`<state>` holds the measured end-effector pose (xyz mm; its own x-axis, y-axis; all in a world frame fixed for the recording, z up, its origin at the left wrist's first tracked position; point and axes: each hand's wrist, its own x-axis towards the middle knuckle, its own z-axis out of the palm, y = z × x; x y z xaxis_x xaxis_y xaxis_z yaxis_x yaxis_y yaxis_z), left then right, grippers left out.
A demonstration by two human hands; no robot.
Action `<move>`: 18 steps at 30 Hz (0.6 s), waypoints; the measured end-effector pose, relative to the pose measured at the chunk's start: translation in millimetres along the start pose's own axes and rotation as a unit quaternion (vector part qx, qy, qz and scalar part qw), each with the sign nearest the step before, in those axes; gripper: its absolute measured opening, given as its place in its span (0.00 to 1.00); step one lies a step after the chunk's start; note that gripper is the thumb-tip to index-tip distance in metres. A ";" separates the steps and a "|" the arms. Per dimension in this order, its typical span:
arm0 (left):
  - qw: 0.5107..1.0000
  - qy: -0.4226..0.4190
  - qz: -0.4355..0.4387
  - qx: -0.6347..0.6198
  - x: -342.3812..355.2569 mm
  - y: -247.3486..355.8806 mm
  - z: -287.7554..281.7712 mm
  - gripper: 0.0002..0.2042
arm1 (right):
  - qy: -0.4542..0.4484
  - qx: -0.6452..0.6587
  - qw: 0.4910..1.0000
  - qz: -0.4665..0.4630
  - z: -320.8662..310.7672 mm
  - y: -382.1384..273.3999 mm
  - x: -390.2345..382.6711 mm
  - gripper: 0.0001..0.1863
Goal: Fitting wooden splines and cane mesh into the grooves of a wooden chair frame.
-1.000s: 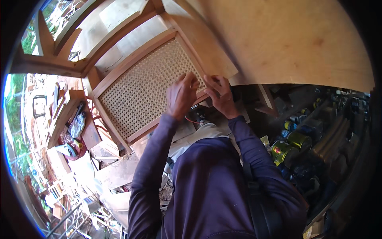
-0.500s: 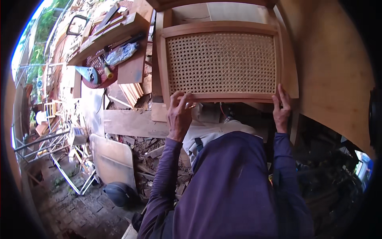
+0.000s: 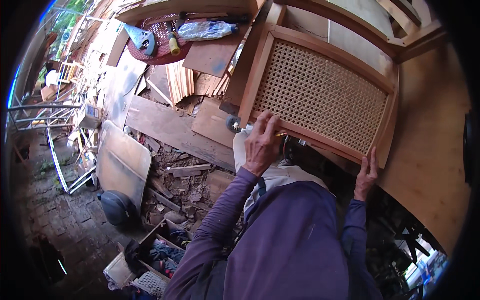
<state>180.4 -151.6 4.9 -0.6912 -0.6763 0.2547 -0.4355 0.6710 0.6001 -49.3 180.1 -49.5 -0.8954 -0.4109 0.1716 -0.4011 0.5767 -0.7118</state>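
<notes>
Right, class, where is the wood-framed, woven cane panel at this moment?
In the head view, the panel is upper right of centre, with the left hand on its lower edge and the right hand at its lower-right corner.

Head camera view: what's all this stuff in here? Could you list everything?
Framed cane panel: one, straw and brown, upper right of centre
Wooden framework: one, brown, top right
Large board: one, light brown, right
Openwork piece: one, red, upper left
Bottle: one, clear, upper left
Tool handle: one, yellow, upper left
Curved panel: one, beige, left
Rounded object: one, black, by the curved panel
Cloths: several, mixed, lower left
Metal bars: several, grey, far left
Wood scraps: many, brown, ground
Lower-right clutter: too dim to count
Sleeves: two, purple, lower centre
Left hand: one, bare, panel's near edge
Right hand: one, bare, panel's near-right corner
</notes>
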 end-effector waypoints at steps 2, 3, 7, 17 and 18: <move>0.999 0.004 -0.026 -0.022 -12.0 4.4 1.6 0.30 | -0.015 -0.004 1.000 -0.020 1.0 5.8 2.5 0.26; 1.000 0.003 -0.011 -0.022 -17.3 4.9 3.4 0.32 | -0.008 -0.008 1.000 -0.017 -3.4 4.2 0.0 0.26; 0.999 0.015 0.002 -0.030 -17.4 6.3 7.6 0.33 | -0.001 -0.017 1.000 -0.009 -8.2 4.1 -0.2 0.27; 0.995 0.056 0.016 -0.079 -12.0 -11.2 18.5 0.25 | -0.009 0.001 0.999 0.038 -10.8 13.4 -0.8 0.28; 0.995 0.056 0.014 -0.083 -12.0 -11.6 18.9 0.25 | -0.010 -0.002 0.999 0.037 -10.6 9.6 0.3 0.28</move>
<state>182.8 -145.6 -19.5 -0.6289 -0.6939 0.3507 -0.3098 0.6374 0.7056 -55.5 193.0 -49.1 -0.9188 -0.3804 0.1050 -0.3344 0.6093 -0.7190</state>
